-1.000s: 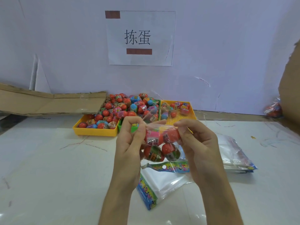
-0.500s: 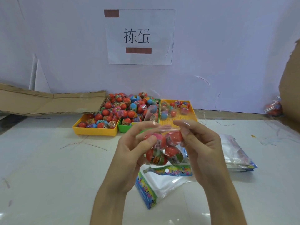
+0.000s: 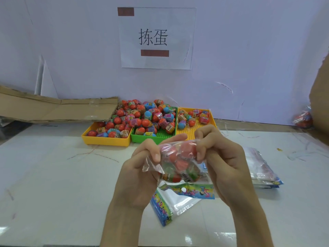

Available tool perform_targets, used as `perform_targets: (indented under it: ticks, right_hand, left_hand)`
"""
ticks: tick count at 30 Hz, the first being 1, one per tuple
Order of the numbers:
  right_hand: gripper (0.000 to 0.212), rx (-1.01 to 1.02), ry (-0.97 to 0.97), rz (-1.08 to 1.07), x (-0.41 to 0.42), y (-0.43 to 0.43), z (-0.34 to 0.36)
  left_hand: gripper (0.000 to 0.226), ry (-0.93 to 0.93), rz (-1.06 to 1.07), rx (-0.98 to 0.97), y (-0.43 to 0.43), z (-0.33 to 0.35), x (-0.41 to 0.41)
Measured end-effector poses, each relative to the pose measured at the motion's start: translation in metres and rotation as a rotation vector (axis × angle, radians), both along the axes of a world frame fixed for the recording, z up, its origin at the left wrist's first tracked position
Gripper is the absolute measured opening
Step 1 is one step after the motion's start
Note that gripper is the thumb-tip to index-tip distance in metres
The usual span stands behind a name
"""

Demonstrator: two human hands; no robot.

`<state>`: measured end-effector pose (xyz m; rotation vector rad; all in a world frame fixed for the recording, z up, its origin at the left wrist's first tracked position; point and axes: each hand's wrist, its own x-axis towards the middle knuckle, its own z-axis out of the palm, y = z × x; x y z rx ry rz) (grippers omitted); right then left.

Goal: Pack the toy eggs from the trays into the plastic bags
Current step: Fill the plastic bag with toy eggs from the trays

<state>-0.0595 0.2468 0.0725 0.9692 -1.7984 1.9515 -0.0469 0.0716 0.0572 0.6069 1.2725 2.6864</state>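
Note:
Between my hands, above the white table, hangs a clear plastic bag point(image 3: 178, 163) filled with several toy eggs, with a colourful printed header strip at its bottom. My left hand point(image 3: 142, 168) pinches the bag's left side. My right hand point(image 3: 219, 157) grips its upper right edge with curled fingers. At the back stand a yellow tray point(image 3: 106, 140), a green tray point(image 3: 153, 137) and a second yellow tray point(image 3: 195, 130). The first two are heaped with red, blue and pink eggs; the third holds only a few.
A stack of empty plastic bags point(image 3: 261, 168) lies right of my hands, and another empty bag point(image 3: 170, 204) lies under them. Flattened cardboard point(image 3: 53, 109) leans at the back left. A filled bag point(image 3: 302, 118) sits at the far right by a cardboard wall.
The bag of eggs has been turned between my hands; my left thumb now pinches its left edge and my right fingers have curled over its top.

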Motion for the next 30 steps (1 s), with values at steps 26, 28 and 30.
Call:
perform_targets:
  ticks: [26, 28, 30]
  right_hand:
    - [0.041, -0.331, -0.066, -0.145, -0.013, 0.000, -0.012]
    - [0.044, -0.350, -0.028, -0.178, -0.015, 0.001, -0.017]
    - [0.053, -0.337, 0.027, -0.211, -0.017, -0.001, -0.024]
  left_hand:
    - [0.027, 0.099, -0.070, -0.088, 0.021, 0.011, 0.006]
    - [0.033, 0.087, -0.046, -0.088, 0.020, 0.010, 0.005]
    - [0.031, 0.063, -0.010, -0.023, 0.018, 0.011, 0.004]
